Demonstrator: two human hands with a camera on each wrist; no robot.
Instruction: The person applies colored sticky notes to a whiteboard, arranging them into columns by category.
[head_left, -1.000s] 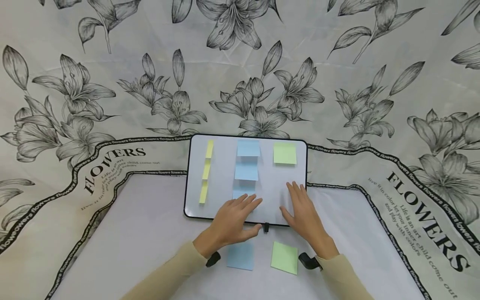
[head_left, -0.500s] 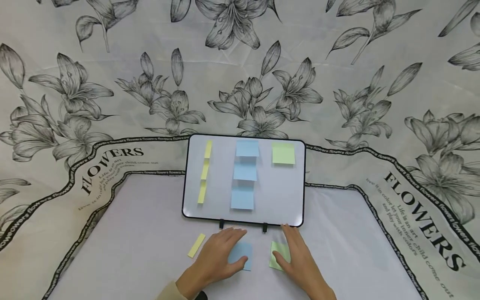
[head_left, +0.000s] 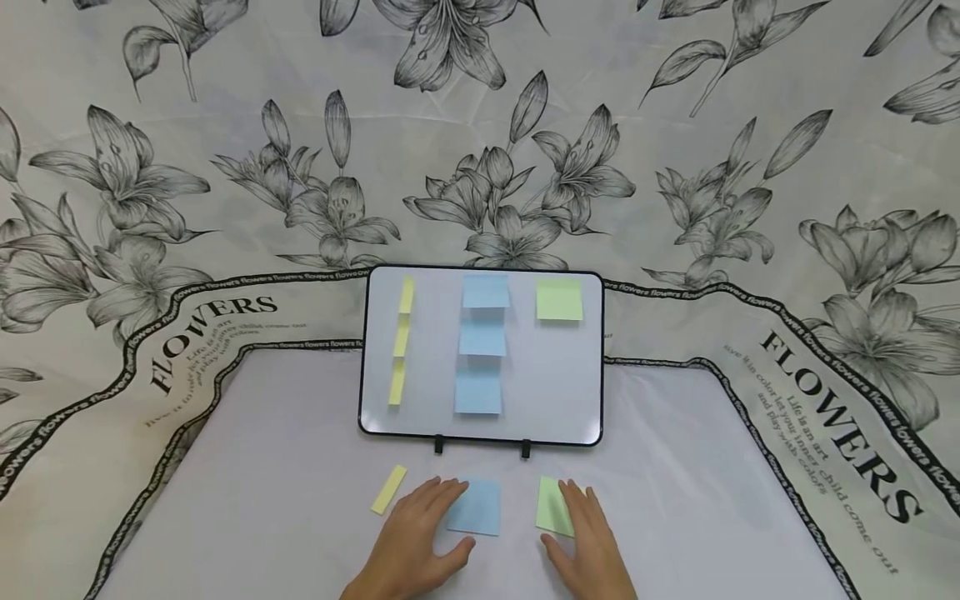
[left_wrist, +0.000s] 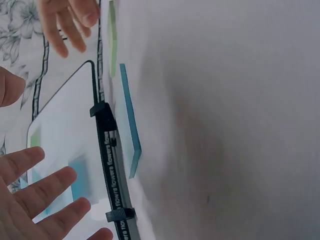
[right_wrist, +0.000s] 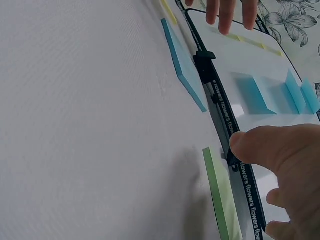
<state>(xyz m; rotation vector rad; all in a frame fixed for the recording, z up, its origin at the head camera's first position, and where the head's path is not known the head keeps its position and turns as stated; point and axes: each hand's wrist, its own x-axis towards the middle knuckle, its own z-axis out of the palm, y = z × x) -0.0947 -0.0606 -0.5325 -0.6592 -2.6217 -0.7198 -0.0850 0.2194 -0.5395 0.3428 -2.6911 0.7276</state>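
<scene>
My left hand (head_left: pixel 417 540), fingers spread and holding nothing, hovers over the table by the left edge of a blue sticky-note pad (head_left: pixel 480 510). My right hand (head_left: pixel 591 546), also with loose straight fingers, partly covers a green sticky-note pad (head_left: pixel 551 504). A narrow yellow sticky-note pad (head_left: pixel 388 489) lies to the left of the left hand. Behind them leans a whiteboard (head_left: pixel 555 383) bearing a column of yellow strips (head_left: pixel 401 337), a column of blue notes (head_left: pixel 478 392) and one green note (head_left: pixel 559 300). In the right wrist view the blue pad (right_wrist: pixel 184 70) shows its thickness.
Two black stand feet (head_left: pixel 526 450) jut from under the whiteboard's lower edge. A white cloth (head_left: pixel 285 467) covers the table. Behind it hangs a flower-printed fabric (head_left: pixel 495 183) with black lettered borders.
Both hands have drawn back from the whiteboard toward the near side of the table, uncovering the lowest blue note. The pads have stayed in place while the head view shifted slightly.
</scene>
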